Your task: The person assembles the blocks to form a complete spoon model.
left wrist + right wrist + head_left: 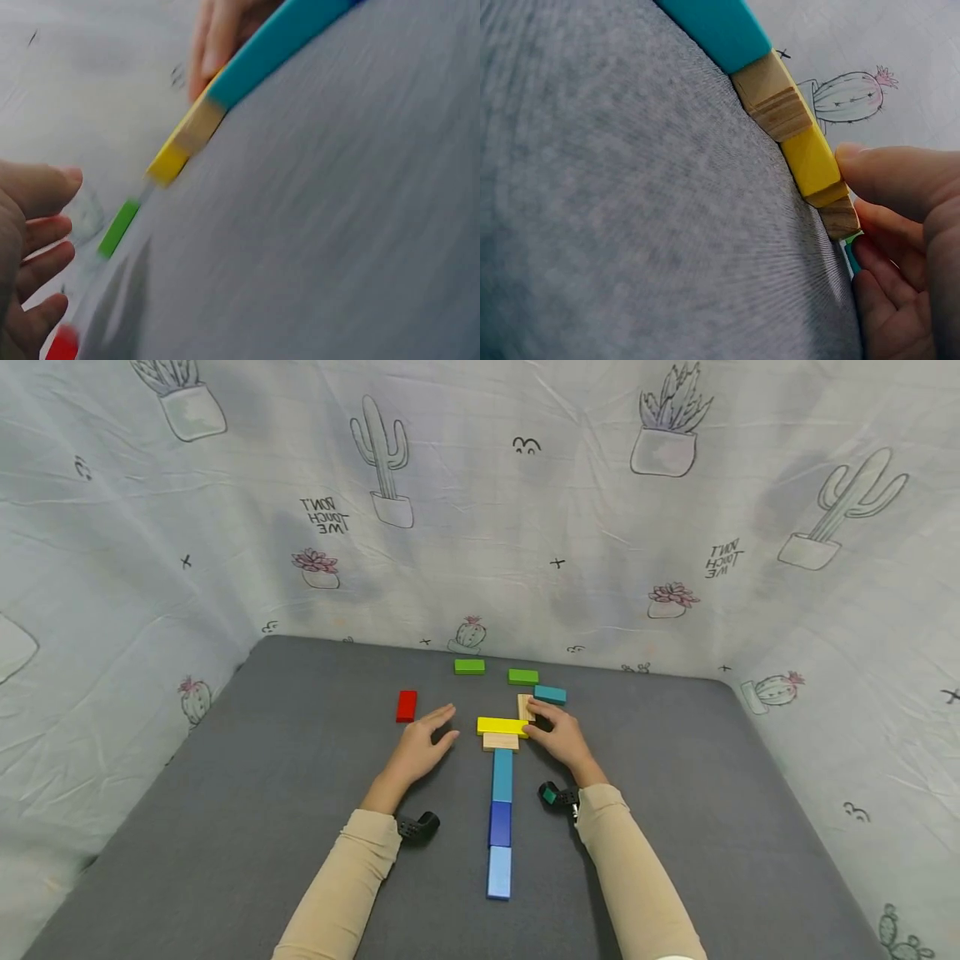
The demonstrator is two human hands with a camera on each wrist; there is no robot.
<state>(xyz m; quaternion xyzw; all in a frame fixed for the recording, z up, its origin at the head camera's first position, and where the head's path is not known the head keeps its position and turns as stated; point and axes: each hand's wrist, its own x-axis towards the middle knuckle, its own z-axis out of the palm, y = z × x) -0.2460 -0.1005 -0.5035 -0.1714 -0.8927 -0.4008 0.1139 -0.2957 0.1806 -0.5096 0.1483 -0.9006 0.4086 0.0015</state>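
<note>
A yellow block [501, 726] lies crosswise on the grey table, with a plain wooden block [500, 742] along its near side. Behind the yellow block's right end is a second plain wooden block [524, 707], set lengthwise. My right hand [561, 737] pinches this second block, index finger at its far part and thumb by the yellow block's end [817, 169]. My left hand [422, 745] hovers left of the yellow block, holding nothing, fingers apart and relaxed. Closest to it is a red block [406, 706]. In the left wrist view the left hand [34, 255] appears at the edge.
Teal [502, 775], dark blue [500, 823] and light blue [498, 872] blocks form a line toward me. Farther back lie two green blocks, one left [469, 667] and one right [522, 677], and another teal block [550, 695]. A cactus-print cloth [480, 485] hangs behind the table.
</note>
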